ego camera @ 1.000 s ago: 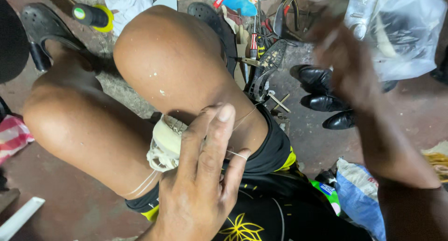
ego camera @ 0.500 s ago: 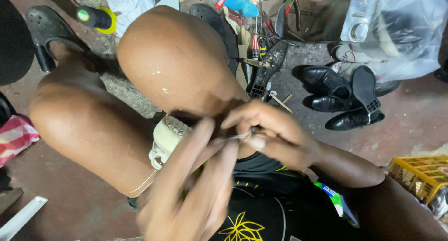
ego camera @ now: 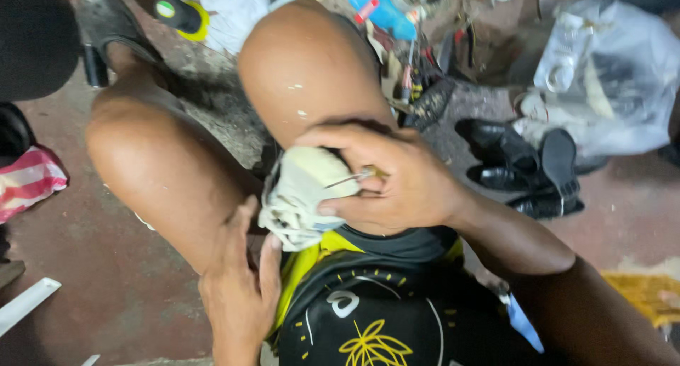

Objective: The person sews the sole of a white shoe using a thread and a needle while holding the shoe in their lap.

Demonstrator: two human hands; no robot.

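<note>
A pale shoe [ego camera: 301,196] is held in the lap between the thighs. The right hand [ego camera: 397,178] is closed on a needle [ego camera: 350,178] at its upper; the left hand [ego camera: 241,288] rests open below. A slip could prick the bare thigh [ego camera: 304,69].

Landmark: black shoes [ego camera: 520,168], lying in a bunch on the floor [ego camera: 113,295].
Plastic bag [ego camera: 613,76]: clear, crumpled, just beyond the black shoes, touching them.
Screwdriver [ego camera: 407,79]: among loose tools, to the left of the black shoes.
Blue bottle [ego camera: 379,8]: far beyond the black shoes, to their left, red cap.
White cloth [ego camera: 230,12]: left of the blue bottle.
Black sandal [ego camera: 106,26]: well left of the black shoes, by the yellow-and-black tool [ego camera: 180,15].
Striped cloth [ego camera: 28,182]: red and white, far left of the black shoes.
Yellow crate [ego camera: 648,295]: nearer than the black shoes, to their right, blurred.
</note>
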